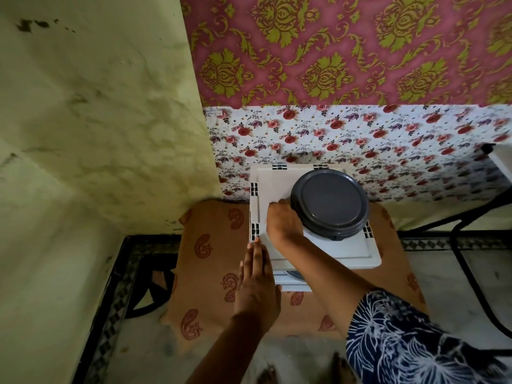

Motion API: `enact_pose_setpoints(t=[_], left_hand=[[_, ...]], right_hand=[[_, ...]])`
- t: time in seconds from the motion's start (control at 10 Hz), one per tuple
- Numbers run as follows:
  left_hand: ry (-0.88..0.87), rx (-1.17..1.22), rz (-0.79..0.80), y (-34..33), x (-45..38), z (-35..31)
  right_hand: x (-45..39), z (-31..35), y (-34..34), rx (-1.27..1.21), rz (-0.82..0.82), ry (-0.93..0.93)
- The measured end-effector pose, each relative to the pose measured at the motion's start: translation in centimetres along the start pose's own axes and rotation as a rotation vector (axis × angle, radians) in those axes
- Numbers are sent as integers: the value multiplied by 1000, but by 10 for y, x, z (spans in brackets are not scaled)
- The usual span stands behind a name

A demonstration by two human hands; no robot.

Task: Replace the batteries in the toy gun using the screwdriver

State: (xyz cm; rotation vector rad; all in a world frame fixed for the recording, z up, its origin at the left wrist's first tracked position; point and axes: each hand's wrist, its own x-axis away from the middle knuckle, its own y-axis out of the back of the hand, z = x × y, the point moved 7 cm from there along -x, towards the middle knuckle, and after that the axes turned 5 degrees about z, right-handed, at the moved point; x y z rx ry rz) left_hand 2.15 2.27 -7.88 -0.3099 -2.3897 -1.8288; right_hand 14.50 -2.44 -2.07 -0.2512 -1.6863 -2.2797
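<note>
Toy gun, batteries and screwdriver cannot be made out anywhere in the frame.

At far left rises a pale yellow-green plastered wall [91, 112], mottled and stained, with dark specks near its upper left. Below it, at lower left, runs a black-bordered floor mat [130, 275] with a geometric trim.

Toward the centre sits an orange-brown cloth [210, 273], soft and slightly rumpled, printed with reddish paisley curls. The left hand [256, 286] lies flat and released, fingers straight and together, its fingertips touching the lower-left corner of a white plastic box [340, 252]. That box is squarish with rounded corners, a smooth raised lid panel and small dark vent slots along its rim; it rests on the cloth.

The right hand [284, 220] is loosely curled on the box lid, knuckles up, its fingers pressed against the left side of a round dark-grey container lid [329, 205], smooth and glossy with a ringed rim, which stands on the box. Whether the fingers truly grip it I cannot tell.

Behind, a white sheet with red and purple roses [360, 142] covers the lower wall, and pink wallpaper with olive damask motifs [346, 45] fills the upper right. At lower right shows a navy sleeve [410, 339] with white leaf patterns, and black metal tubing [471, 261] curves along the right edge.
</note>
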Motion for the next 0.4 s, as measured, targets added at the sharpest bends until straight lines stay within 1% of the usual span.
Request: enact_pose_setpoints(t=[0.1, 0.2, 0.3, 0.4], left_hand=[[20, 20, 44, 5, 2, -2], [-12, 84, 32, 9, 2, -4], [4, 68, 23, 18, 4, -6], [29, 42, 97, 21, 6, -10]], right_hand=[[1, 0, -2, -10, -2, 6], [11, -4, -2, -11, -19, 13], [33, -14, 4, -56, -53, 32], [63, -37, 8, -190, -121, 16]])
